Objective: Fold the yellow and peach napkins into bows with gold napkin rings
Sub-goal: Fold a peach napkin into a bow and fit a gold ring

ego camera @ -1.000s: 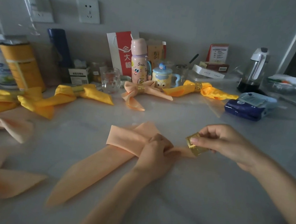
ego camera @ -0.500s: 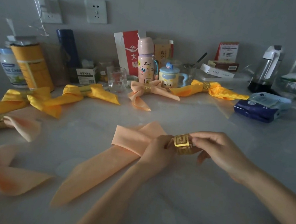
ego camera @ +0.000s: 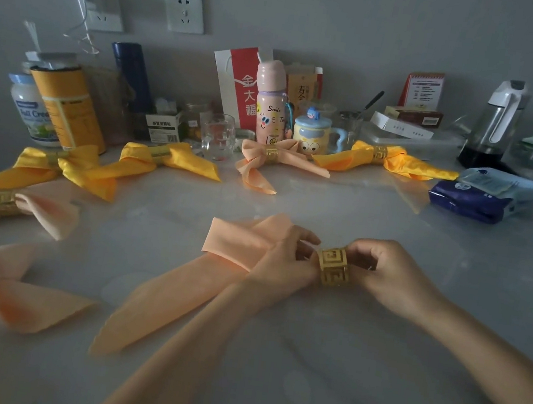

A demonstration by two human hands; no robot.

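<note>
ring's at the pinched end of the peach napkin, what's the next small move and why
Probably slide the gold ring leftward along the peach napkin, toward its middle. The right hand holds the ring against the napkin's bunched end, and the left hand pinches that bunch narrow right beside it, so the cloth looks ready to feed through.

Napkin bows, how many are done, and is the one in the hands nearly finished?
Done: at least six ringed bows, such as the yellow satin bow and the peach cloth bow at the back. In hand: the left hand pinches the folded peach napkin while the right hand holds the gold cut-out napkin ring at its gathered end. Still to do: slide the ring to the middle and spread the loops.
</note>
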